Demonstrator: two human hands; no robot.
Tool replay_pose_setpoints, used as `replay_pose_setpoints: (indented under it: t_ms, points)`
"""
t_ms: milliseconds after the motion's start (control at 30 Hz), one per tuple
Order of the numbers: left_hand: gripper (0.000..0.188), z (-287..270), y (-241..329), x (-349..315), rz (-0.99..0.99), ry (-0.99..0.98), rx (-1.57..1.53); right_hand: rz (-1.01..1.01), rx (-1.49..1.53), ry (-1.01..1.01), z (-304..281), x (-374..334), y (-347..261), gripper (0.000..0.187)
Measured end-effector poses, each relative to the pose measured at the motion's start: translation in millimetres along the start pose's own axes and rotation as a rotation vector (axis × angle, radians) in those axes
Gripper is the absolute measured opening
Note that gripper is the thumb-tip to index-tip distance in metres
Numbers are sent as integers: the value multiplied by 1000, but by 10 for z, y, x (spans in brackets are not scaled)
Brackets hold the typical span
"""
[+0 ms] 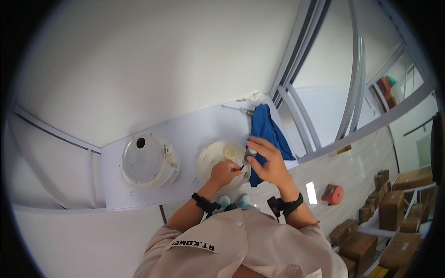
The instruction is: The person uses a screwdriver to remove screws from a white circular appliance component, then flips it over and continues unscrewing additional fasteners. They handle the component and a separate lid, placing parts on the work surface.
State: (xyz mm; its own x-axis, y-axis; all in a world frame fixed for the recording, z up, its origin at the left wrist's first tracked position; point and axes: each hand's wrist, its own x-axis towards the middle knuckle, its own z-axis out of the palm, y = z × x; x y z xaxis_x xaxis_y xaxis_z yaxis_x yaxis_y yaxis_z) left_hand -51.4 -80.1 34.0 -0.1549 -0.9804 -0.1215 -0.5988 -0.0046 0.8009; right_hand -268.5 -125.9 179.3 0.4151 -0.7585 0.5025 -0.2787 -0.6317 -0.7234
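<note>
White and round, the big shell [206,160] sat on the pale table [192,123], right in front of the person, and it had a small yellowish round part [229,154] on it. The person's left hand [225,173] was over the near part of the shell, with its fingers pinched around a small black piece [242,167]. The right hand [269,162] was held up on the other side, with its fingers spread and its thumb beside a small grey thing [250,154]; whether it gripped that thing or only stood near it could not be told. A blue cloth [265,121] lay just past the right hand, and another round white thing [143,160] stood well apart on the left. The shell looked like hard, smooth plastic, so it was probably stiff, not too heavy, and a bit slippery. Two hands on opposite sides of its rim seemed the best hold. The black piece looked light and easy to drop, so fingertips near its end would likely do. The grey thing looked hard too, and its sides seemed the best place for a finger and thumb.
</note>
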Motion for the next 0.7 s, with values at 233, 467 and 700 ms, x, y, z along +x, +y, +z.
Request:
replay_pose_setpoints:
  t_ms: [233,467,700]
  points:
    - [23,7,-34,9,26,25,-17,95,54,-9,40,17,-10,41]
    - [25,8,-11,20,37,29,20,-126,102,-14,69,69,-63,46]
    - [29,15,-86,50,21,16,17,-10,122,-147,53,24,-95,59]
